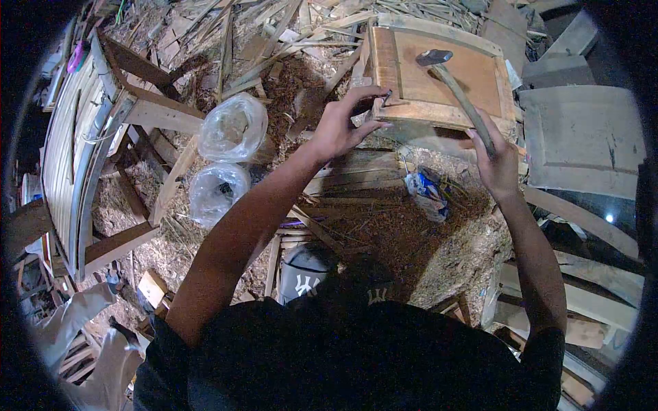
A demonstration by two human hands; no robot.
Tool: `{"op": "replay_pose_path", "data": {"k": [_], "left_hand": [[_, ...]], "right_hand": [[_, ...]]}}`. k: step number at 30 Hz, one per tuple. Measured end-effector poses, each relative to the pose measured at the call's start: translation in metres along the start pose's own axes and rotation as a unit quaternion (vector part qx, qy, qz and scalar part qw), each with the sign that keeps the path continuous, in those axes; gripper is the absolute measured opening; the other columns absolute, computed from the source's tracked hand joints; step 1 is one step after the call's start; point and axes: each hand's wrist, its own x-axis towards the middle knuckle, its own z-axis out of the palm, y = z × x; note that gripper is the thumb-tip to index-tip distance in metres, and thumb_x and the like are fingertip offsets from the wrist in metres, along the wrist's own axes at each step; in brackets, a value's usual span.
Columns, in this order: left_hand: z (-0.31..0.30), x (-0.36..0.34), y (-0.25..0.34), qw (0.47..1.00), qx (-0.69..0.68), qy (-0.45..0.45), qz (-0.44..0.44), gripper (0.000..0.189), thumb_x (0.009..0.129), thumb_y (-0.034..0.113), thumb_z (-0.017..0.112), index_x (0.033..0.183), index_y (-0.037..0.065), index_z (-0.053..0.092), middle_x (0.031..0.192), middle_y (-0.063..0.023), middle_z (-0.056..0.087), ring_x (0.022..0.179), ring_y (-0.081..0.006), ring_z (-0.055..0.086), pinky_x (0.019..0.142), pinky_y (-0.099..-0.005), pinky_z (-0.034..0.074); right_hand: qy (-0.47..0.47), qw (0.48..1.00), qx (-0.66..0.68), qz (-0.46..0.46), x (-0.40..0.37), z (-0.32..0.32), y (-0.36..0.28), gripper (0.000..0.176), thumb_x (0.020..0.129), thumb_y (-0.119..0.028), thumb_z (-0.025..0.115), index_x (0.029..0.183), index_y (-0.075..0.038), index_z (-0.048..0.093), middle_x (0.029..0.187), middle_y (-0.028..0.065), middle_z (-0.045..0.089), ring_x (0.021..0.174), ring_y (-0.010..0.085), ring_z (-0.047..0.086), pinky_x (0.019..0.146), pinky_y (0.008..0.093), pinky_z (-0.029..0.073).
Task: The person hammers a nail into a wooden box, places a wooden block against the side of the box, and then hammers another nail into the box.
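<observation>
A wooden frame with a flat panel (447, 65) lies ahead of me. At its near left corner my left hand (343, 123) has thumb and forefinger around a small dark nail (386, 98), whose lower end meets the frame. My right hand (495, 159) is closed on the wooden handle of a hammer (460, 92). The hammer's metal head is above the panel, to the right of the nail and apart from it.
Two clear plastic bags (233, 128) (219, 192) stand left of my left forearm. A slatted wooden piece (72, 151) is at far left. A blue and white packet (428, 194) lies below the frame. Grey panels (582, 140) and planks are at right.
</observation>
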Motion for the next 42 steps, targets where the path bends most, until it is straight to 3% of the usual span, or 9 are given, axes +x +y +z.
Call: {"op": "replay_pose_path", "data": {"k": [2,11,18,20,24,30,33,35,42], "left_hand": [[0.002,-0.001,-0.001,0.999,-0.043,0.004,-0.013,0.056,0.081,0.015,0.081,0.130,0.006,0.054,0.126,-0.0137,0.064,0.116,-0.0264,0.065,0.099,-0.0378,0.052],[0.002,0.003,0.004,0.999,-0.045,0.005,-0.010,0.060,0.080,0.016,0.082,0.133,0.008,0.054,0.128,-0.0125,0.064,0.115,-0.0255,0.065,0.098,-0.0374,0.053],[0.000,-0.002,0.000,1.000,-0.011,0.007,0.002,0.058,0.081,0.013,0.081,0.131,0.007,0.054,0.128,-0.0116,0.064,0.116,-0.0240,0.064,0.100,-0.0357,0.051],[0.000,-0.001,0.000,1.000,-0.011,0.006,0.010,0.058,0.081,0.012,0.081,0.132,0.007,0.054,0.128,-0.0117,0.064,0.116,-0.0229,0.064,0.100,-0.0356,0.051],[-0.002,-0.001,0.003,0.999,-0.037,0.001,-0.008,0.058,0.081,0.012,0.081,0.132,0.007,0.054,0.128,-0.0119,0.064,0.116,-0.0229,0.064,0.099,-0.0355,0.051],[-0.004,-0.001,0.003,1.000,-0.021,-0.002,-0.018,0.056,0.080,0.012,0.081,0.130,0.009,0.057,0.126,-0.0114,0.065,0.115,-0.0227,0.065,0.098,-0.0352,0.052],[-0.002,-0.003,-0.001,0.998,-0.039,-0.009,-0.040,0.055,0.080,0.013,0.082,0.130,0.009,0.057,0.127,-0.0114,0.065,0.115,-0.0238,0.065,0.097,-0.0356,0.052],[-0.001,-0.003,-0.006,0.999,-0.030,-0.001,-0.021,0.057,0.080,0.015,0.082,0.130,0.009,0.056,0.128,-0.0115,0.064,0.115,-0.0253,0.065,0.097,-0.0362,0.052],[-0.016,0.003,0.004,0.999,0.003,-0.042,0.009,0.063,0.075,0.021,0.086,0.131,0.011,0.057,0.127,-0.0146,0.063,0.115,-0.0275,0.064,0.097,-0.0377,0.052]], "right_hand": [[0.025,0.997,0.041,-0.063,0.000,0.001,0.005,0.042,0.099,-0.014,0.057,0.139,-0.005,0.051,0.107,0.0192,0.070,0.097,0.0221,0.072,0.086,0.0341,0.053],[-0.012,1.000,0.009,-0.010,0.004,-0.007,-0.006,0.041,0.099,-0.013,0.056,0.139,-0.005,0.051,0.104,0.0204,0.071,0.099,0.0230,0.071,0.087,0.0339,0.052],[0.008,0.999,-0.017,-0.046,0.001,0.002,0.011,0.040,0.100,-0.013,0.055,0.139,-0.006,0.050,0.110,0.0212,0.070,0.097,0.0209,0.072,0.086,0.0338,0.053],[0.052,0.994,0.005,-0.093,0.002,0.006,0.015,0.045,0.097,-0.018,0.059,0.141,-0.017,0.049,0.088,0.0222,0.070,0.081,0.0377,0.072,0.070,0.0426,0.055],[0.076,0.989,0.041,-0.122,0.003,0.010,0.018,0.045,0.096,-0.017,0.059,0.140,-0.017,0.050,0.088,0.0227,0.070,0.081,0.0380,0.072,0.069,0.0429,0.055],[0.040,0.997,0.028,-0.063,0.002,0.007,0.015,0.045,0.097,-0.018,0.060,0.141,-0.018,0.050,0.088,0.0220,0.070,0.083,0.0364,0.072,0.071,0.0416,0.055],[0.087,0.987,0.005,-0.134,0.002,0.008,0.012,0.046,0.097,-0.018,0.061,0.141,-0.019,0.050,0.091,0.0212,0.071,0.083,0.0350,0.073,0.072,0.0407,0.055],[0.042,0.997,-0.016,-0.068,0.000,0.004,0.010,0.046,0.096,-0.018,0.061,0.141,-0.018,0.050,0.095,0.0202,0.071,0.084,0.0338,0.073,0.073,0.0402,0.055],[0.075,0.991,0.001,-0.111,-0.001,0.008,0.013,0.047,0.097,-0.020,0.061,0.142,-0.019,0.049,0.093,0.0217,0.071,0.085,0.0346,0.073,0.073,0.0417,0.055]]}}
